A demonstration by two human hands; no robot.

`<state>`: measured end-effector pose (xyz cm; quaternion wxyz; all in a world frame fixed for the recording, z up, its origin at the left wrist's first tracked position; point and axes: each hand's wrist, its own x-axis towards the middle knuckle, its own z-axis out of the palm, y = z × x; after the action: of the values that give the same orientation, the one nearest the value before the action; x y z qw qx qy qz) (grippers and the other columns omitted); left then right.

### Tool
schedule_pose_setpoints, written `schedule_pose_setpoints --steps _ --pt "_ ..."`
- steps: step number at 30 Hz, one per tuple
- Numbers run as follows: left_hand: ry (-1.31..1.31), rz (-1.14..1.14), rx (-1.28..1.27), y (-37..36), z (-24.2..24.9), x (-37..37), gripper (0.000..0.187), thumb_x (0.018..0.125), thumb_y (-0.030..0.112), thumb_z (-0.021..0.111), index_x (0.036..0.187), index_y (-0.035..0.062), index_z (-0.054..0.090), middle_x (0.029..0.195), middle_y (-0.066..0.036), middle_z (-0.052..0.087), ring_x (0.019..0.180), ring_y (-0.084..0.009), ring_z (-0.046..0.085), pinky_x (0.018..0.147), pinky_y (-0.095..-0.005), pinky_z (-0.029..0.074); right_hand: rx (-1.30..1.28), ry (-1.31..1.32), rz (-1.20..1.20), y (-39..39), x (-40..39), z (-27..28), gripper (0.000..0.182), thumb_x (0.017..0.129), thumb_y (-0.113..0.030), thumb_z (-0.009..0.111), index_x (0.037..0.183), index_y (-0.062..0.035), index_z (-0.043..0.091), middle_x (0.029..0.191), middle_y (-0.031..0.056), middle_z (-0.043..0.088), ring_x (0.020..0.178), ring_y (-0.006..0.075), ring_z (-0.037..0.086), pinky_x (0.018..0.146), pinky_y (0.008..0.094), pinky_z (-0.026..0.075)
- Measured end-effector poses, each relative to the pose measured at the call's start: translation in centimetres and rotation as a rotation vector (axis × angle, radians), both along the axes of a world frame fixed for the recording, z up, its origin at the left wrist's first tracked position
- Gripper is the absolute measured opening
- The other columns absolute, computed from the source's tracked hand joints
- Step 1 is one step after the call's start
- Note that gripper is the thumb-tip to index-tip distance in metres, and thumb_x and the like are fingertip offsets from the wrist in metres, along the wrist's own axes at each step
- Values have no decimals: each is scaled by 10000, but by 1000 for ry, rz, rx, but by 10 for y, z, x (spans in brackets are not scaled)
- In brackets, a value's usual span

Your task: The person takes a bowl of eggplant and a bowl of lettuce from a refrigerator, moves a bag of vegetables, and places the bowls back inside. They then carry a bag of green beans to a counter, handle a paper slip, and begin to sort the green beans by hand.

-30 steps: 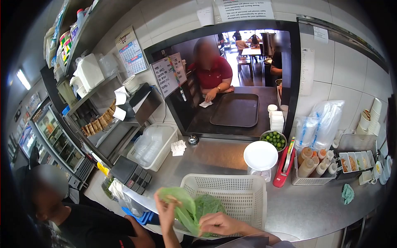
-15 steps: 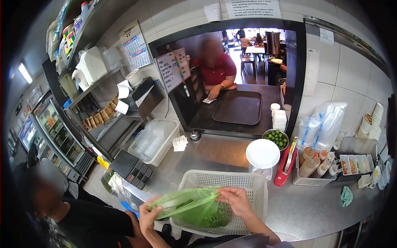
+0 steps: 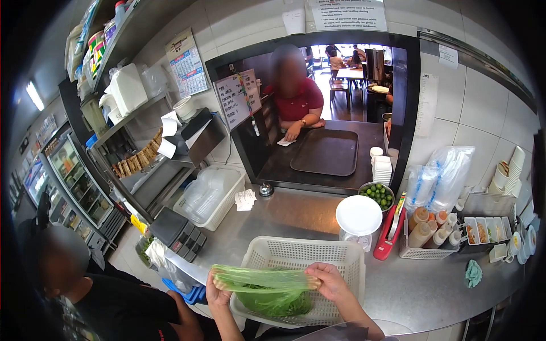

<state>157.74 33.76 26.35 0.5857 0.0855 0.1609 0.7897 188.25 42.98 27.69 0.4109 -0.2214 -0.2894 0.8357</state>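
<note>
A thin green plastic bag [image 3: 259,277] is stretched between my two hands over a white perforated basket [image 3: 357,250]. Leafy greens [image 3: 278,304] show through its lower part, which hangs inside the basket. My left hand [image 3: 218,291] is closed on the bag's left end. At the right end, my right hand [image 3: 329,281] pinches the gathered plastic between thumb and fingers. The upper band of the bag is drawn taut and creased.
A person in black [image 3: 133,307] stands close on my left. Beyond the basket are a scale with a white plate [image 3: 358,215], a red sealer [image 3: 391,230] and a sauce bottle crate [image 3: 430,250]. Another person [image 3: 298,99] leans at the pass window beside a black tray [image 3: 325,152].
The bag's upper part has gone from loose and spread to a taut band between my hands. My left hand has shifted slightly right. The view has moved a little.
</note>
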Motion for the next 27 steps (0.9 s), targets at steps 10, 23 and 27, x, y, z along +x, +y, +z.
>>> schedule_pose_setpoints --steps 10,23,27 --pt "45 79 -76 1 -3 -3 269 914 263 448 866 50 605 842 -77 654 771 -220 633 726 -374 533 426 278 -419 16 40 64 335 773 112 536 657 -114 317 548 -50 358 432 36 300 1106 409 200" --pt "105 101 -53 -2 -3 -3 274 921 263 447 913 36 600 901 -88 654 820 -228 632 762 -375 522 424 508 -405 36 46 60 295 808 57 543 628 -110 379 604 -18 361 1289 357 330 1131 475 53" --pt "108 98 -50 -4 -7 -6 281 924 273 457 929 30 599 910 -95 652 836 -232 631 782 -376 518 334 534 -356 29 42 70 257 848 0 546 666 -111 402 1076 159 513 1353 340 202 1127 429 70"
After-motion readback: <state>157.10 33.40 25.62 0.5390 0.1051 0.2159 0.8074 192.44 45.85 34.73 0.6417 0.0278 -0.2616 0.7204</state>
